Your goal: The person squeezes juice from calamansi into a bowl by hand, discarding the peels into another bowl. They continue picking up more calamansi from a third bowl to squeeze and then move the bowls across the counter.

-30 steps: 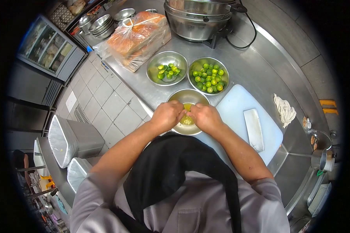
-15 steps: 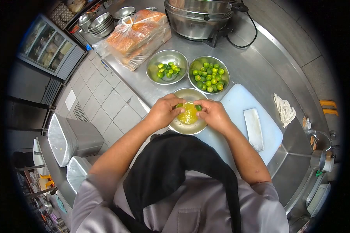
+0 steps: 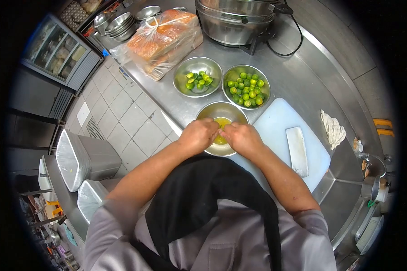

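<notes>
Both my hands are closed, knuckles up, over a metal bowl [image 3: 221, 107] that has yellow-green juice [image 3: 221, 122] in its bottom. My left hand [image 3: 201, 134] is curled above the bowl's left side, and my right hand [image 3: 242, 137] above its right side, their fingertips meeting near the middle. The lime halves in them are now hidden by the fingers. Behind, a second metal bowl [image 3: 215, 68] contains a small heap of green lime pieces [image 3: 199, 80]. To its right, another metal bowl [image 3: 230, 75] is filled with small green limes [image 3: 246, 88], some showing cut faces.
At right, a cleaver [image 3: 297, 151] lies on a pale cutting board [image 3: 273, 119], with a crumpled cloth [image 3: 333, 129] beyond. A plastic bag of orange-looking food [image 3: 163, 40] and a large metal pot [image 3: 233, 29] stand behind. Lined bins [image 3: 92, 158] are at left.
My hands have come together over the bowl and the fingers have curled in. The lime halves that showed at the fingertips are now covered. The view has shifted slightly.
</notes>
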Demonstrator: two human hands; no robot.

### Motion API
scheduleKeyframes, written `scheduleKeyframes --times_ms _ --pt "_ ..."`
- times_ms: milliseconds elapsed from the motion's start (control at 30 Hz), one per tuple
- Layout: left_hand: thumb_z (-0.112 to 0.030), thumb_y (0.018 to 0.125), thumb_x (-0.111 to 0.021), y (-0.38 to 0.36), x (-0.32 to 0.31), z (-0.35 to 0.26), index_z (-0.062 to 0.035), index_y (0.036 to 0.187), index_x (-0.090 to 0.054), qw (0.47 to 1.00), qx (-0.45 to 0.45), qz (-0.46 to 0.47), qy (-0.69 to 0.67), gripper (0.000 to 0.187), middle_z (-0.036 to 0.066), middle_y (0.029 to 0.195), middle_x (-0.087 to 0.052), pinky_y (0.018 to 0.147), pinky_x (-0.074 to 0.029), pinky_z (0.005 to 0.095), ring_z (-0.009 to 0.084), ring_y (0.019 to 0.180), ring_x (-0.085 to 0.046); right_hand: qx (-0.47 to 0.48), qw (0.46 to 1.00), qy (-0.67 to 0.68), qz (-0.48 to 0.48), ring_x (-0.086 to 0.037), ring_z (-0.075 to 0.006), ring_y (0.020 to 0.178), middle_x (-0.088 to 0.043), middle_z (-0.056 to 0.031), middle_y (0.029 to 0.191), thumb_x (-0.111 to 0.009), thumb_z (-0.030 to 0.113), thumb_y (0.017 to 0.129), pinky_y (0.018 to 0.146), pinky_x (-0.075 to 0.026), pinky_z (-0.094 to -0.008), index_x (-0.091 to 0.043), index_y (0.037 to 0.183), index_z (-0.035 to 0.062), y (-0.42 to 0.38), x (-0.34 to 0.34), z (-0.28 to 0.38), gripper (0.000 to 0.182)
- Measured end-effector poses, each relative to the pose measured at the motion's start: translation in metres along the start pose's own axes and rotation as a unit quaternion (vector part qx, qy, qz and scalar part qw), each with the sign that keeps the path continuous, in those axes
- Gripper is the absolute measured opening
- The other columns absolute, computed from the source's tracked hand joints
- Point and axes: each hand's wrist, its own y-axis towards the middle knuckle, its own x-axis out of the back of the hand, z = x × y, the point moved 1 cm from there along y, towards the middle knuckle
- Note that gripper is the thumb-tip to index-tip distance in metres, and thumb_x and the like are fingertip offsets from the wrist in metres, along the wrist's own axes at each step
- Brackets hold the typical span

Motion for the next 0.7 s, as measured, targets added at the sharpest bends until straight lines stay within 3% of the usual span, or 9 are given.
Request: scheduleKeyframes --times_ms 200,300,333,400,467,533,600,633,700 --pt "-0.010 0.090 -0.071 -0.004 -0.004 0.002 -0.0026 0.088 -0.064 1.000 0.020 -0.004 -0.023 0.010 0.016 0.078 -0.060 0.066 -0.053 0.0479 0.0394 0.073 -0.062 0.052 0.998 -0.023 -0.017 -0.067 -0.0323 0.065 -0.065 -0.0103 0.074 -0.066 0.016 0.086 0.058 -0.055 -0.0451 -0.065 0.083 0.0068 -0.004 -0.013 -0.009 0.010" --pt "-0.011 0.091 -0.072 -0.002 -0.001 0.003 -0.0016 0.098 -0.067 0.997 0.030 -0.057 -0.053 0.012 0.017 0.084 -0.065 0.067 -0.054 0.0446 0.0381 0.076 -0.066 -0.014 1.000 0.002 -0.015 -0.067 -0.0350 0.071 -0.065 -0.0131 0.075 -0.068 0.019 0.088 0.063 -0.055 -0.0465 -0.065 0.084 0.0044 0.006 -0.010 -0.005 0.015" --pt "-0.011 0.091 -0.072 0.003 0.005 0.007 -0.0016 0.098 -0.067 0.997 0.028 -0.055 -0.052 0.012 0.017 0.084 -0.065 0.067 -0.054 0.0446 0.0381 0.076 -0.066 -0.023 0.998 0.041 -0.052 -0.067 -0.0368 0.074 -0.065 -0.0148 0.078 -0.070 0.020 0.088 0.067 -0.055 -0.0477 -0.065 0.087 0.0033 0.020 -0.002 -0.006 0.017" --pt "-0.020 0.093 -0.071 0.025 0.032 0.021 -0.0019 0.107 -0.068 0.984 0.118 -0.118 -0.062 0.023 0.021 0.093 -0.067 0.074 -0.053 0.0478 0.0420 0.084 -0.066 -0.024 0.987 0.104 -0.118 -0.067 -0.0390 0.079 -0.065 -0.0184 0.083 -0.074 0.018 0.088 0.073 -0.054 -0.0481 -0.067 0.100 0.0017 0.052 0.021 -0.006 0.022" --pt "-0.026 0.093 -0.073 0.060 0.069 0.041 -0.0016 0.116 -0.067 0.973 0.176 -0.114 -0.092 0.034 0.023 0.103 -0.068 0.080 -0.054 0.0465 0.0411 0.094 -0.067 -0.041 0.974 0.169 -0.146 -0.067 -0.0393 0.084 -0.066 -0.0197 0.087 -0.076 0.017 0.087 0.076 -0.054 -0.0473 -0.068 0.113 0.0031 0.086 0.042 -0.023 0.031" --pt "-0.026 0.094 -0.071 0.084 0.086 0.065 -0.0030 0.116 -0.069 0.972 0.150 -0.155 0.095 0.032 0.022 0.105 -0.068 0.084 -0.053 0.0480 0.0410 0.100 -0.066 -0.066 0.964 0.209 -0.148 -0.068 -0.0391 0.088 -0.068 -0.0191 0.090 -0.076 0.017 0.087 0.078 -0.055 -0.0473 -0.068 0.119 0.0049 0.100 0.055 -0.044 0.034" --pt "-0.024 0.094 -0.070 0.097 0.083 0.058 -0.0032 0.115 -0.069 0.977 0.108 -0.154 0.100 0.030 0.021 0.106 -0.068 0.087 -0.052 0.0480 0.0411 0.101 -0.065 -0.115 0.991 -0.047 -0.058 -0.070 -0.0371 0.097 -0.069 -0.0165 0.099 -0.069 0.014 0.089 0.082 -0.056 -0.0483 -0.069 0.117 0.0051 0.096 0.072 -0.072 0.029" --pt "-0.022 0.093 -0.069 0.104 0.078 0.052 -0.0034 0.114 -0.070 0.981 0.071 -0.150 0.104 0.028 0.020 0.107 -0.068 0.089 -0.052 0.0479 0.0412 0.102 -0.065 -0.114 0.991 -0.046 -0.058 -0.070 -0.0371 0.097 -0.069 -0.0165 0.099 -0.069 0.014 0.089 0.082 -0.056 -0.0483 -0.069 0.117 0.0051 0.092 0.073 -0.078 0.029" --pt "-0.014 0.088 -0.068 0.123 0.051 0.040 -0.0037 0.111 -0.071 0.994 -0.023 -0.047 0.095 0.025 0.018 0.110 -0.068 0.089 -0.053 0.0449 0.0386 0.102 -0.065 -0.183 0.962 -0.175 0.105 -0.067 -0.0355 0.106 -0.069 -0.0173 0.115 -0.066 0.012 0.089 0.091 -0.056 -0.0448 -0.074 0.111 0.0027 0.083 0.060 -0.092 0.026"
